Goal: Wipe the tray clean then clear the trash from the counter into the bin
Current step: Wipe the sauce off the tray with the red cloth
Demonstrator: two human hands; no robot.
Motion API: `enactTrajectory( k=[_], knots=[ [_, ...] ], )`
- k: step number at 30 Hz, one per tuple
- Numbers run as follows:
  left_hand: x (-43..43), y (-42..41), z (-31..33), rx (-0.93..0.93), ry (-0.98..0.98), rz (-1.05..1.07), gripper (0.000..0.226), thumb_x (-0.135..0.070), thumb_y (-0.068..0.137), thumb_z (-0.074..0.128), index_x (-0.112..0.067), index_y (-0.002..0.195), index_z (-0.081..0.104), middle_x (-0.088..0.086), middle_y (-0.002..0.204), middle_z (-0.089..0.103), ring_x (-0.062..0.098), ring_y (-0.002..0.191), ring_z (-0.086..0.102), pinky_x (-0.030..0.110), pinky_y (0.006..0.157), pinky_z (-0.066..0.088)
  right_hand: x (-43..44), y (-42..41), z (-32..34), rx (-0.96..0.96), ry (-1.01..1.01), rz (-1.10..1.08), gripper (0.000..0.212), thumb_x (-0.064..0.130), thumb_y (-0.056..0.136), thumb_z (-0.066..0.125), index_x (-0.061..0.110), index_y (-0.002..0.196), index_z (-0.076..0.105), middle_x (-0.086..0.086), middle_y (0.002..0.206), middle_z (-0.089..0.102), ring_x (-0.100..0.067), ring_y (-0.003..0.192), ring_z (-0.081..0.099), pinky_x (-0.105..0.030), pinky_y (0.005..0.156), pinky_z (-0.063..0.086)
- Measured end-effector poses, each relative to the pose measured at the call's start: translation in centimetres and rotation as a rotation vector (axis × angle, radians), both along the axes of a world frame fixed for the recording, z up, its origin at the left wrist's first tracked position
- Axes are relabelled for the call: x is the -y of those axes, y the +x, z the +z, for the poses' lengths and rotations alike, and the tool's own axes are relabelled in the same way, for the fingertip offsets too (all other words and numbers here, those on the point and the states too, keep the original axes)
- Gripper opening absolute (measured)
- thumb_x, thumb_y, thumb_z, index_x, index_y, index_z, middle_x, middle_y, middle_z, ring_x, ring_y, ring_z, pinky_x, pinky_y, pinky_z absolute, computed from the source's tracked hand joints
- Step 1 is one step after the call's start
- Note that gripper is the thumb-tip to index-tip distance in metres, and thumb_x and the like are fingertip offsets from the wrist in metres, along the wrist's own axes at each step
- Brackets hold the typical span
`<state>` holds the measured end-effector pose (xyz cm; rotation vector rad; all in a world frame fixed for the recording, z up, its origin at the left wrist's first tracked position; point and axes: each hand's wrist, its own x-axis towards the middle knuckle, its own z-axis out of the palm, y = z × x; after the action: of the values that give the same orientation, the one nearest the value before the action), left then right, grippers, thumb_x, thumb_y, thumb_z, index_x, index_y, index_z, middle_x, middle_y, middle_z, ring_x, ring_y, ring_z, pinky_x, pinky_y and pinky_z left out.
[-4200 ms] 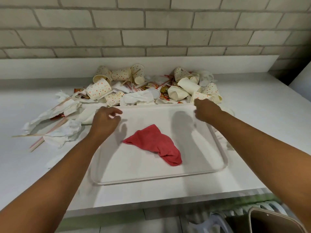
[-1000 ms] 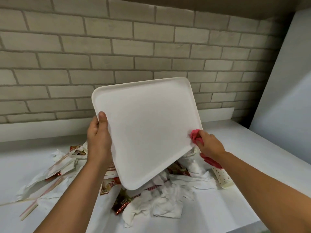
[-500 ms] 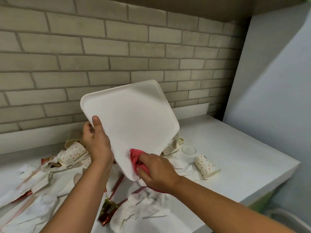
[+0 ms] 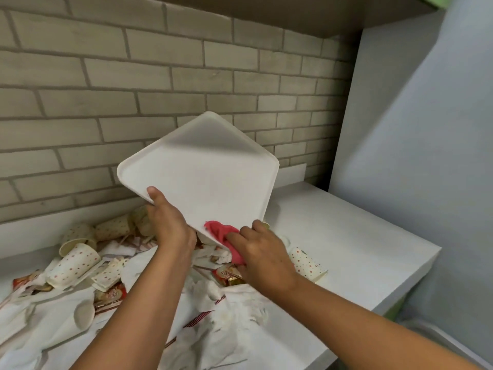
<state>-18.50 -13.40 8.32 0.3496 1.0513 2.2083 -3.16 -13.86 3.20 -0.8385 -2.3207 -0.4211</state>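
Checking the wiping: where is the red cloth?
Head view, centre: the red cloth is bunched in the right hand against the lower corner of the raised tray, above the counter trash.

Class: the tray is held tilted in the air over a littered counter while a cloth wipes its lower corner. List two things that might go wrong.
The left hand holds the tray by one edge; pressure from the red cloth in the right hand might twist it loose onto the trash. The spotted cup lies on its side near the counter edge and might roll off if knocked.
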Motion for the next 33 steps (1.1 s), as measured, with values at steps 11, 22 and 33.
enactTrajectory(
  k=[11,22,33],
  knots=[
    [-6.8,2.7,1.2,-0.02,0.015,-0.465,0.015,-0.01,0.095,0.037,-0.01,0.093,0.051,0.008,0.095,0.061,0.021,0.084,0.06,0.037,0.061,0.059,-9.2,13.2,3.9,0.128,0.166,-0.165,0.026,0.014,0.066,0.082,0.02,0.09,0.073,0.004,0.067,0.061,-0.02,0.063,0.051,-0.028,0.052,0.038],
    [-16.0,10.5,-2.9,-0.014,-0.298,-0.513,0.035,-0.006,0.099,0.033,0.006,0.132,0.035,0.022,0.118,0.048,0.037,0.108,0.05,0.054,0.081,0.044,-16.4,21.4,1.6,0.303,-0.054,-0.293,0.021,0.017,0.069,0.079,0.028,0.084,0.07,0.009,0.066,0.06,-0.013,0.063,0.032,-0.025,0.051,0.026],
    [-19.2,19.5,-6.4,0.058,-0.184,-0.593,0.016,-0.007,0.099,0.038,0.002,0.105,0.05,0.017,0.098,0.058,0.029,0.085,0.059,0.048,0.075,0.054,-21.6,21.8,0.6,0.321,-0.354,-0.306,0.03,0.013,0.087,0.052,0.027,0.112,0.061,0.004,0.101,0.066,-0.02,0.101,0.048,-0.028,0.068,0.034]
  ],
)
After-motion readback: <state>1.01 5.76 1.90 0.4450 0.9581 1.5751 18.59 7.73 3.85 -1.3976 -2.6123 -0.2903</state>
